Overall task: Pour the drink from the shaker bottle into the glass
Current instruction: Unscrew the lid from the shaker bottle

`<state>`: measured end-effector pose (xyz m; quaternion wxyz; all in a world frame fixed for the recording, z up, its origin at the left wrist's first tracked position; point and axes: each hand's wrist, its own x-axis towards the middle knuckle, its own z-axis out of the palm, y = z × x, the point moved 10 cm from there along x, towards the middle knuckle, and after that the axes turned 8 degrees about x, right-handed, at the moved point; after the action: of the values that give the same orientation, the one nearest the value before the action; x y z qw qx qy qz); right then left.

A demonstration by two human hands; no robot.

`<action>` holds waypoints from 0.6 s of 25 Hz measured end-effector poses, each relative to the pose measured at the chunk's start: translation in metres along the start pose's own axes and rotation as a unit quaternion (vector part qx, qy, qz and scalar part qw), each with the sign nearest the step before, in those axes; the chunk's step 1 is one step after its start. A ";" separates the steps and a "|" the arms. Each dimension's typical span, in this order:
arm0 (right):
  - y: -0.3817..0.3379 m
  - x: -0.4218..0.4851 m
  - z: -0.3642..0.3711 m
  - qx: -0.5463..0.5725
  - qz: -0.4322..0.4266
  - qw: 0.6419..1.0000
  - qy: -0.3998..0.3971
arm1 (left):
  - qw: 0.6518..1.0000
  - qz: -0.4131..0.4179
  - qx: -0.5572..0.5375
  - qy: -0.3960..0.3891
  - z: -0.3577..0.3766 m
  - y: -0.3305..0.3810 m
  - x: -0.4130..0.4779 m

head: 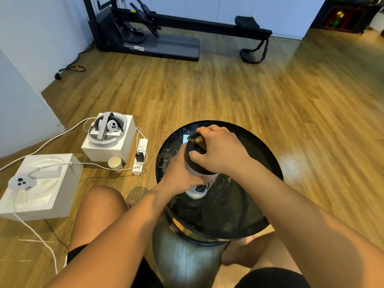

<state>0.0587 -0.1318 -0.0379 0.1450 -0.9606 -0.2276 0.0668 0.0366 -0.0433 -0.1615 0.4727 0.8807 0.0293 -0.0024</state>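
Observation:
A white shaker bottle [197, 189] with a black logo and a black lid stands on a round black glass table [259, 204]. My left hand [180, 173] wraps around the bottle's body from the left. My right hand [220, 150] grips the black lid [192, 147] from above, fingers curled over its rim beside a gold cap [200, 140]. No glass shows on the table; a paper cup [115, 163] stands on the floor to the left.
On the wooden floor at left stand two white boxes [41, 188] holding headset gear, with white cables and a power strip [140, 156]. A black rowing machine [176, 28] lines the far wall. My bare knees flank the table's base.

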 end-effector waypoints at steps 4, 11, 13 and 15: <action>-0.016 0.003 0.002 0.073 -0.058 0.995 -0.020 | 1.000 -0.003 -0.017 -0.002 0.001 0.000 0.000; -0.060 -0.017 0.009 0.094 -0.198 0.976 0.001 | 0.999 -0.005 -0.012 -0.037 0.011 -0.009 -0.003; -0.045 -0.011 -0.007 0.071 -0.142 0.985 0.061 | 0.999 0.002 -0.024 -0.020 0.007 -0.006 0.000; -0.016 -0.001 -0.012 -0.069 -0.016 0.995 0.071 | 1.000 -0.002 -0.016 -0.011 0.005 -0.002 0.002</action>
<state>0.0535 -0.1221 -0.0215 0.0955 -0.9668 -0.2364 -0.0192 0.0386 -0.0459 -0.1664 0.4871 0.8729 0.0259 -0.0125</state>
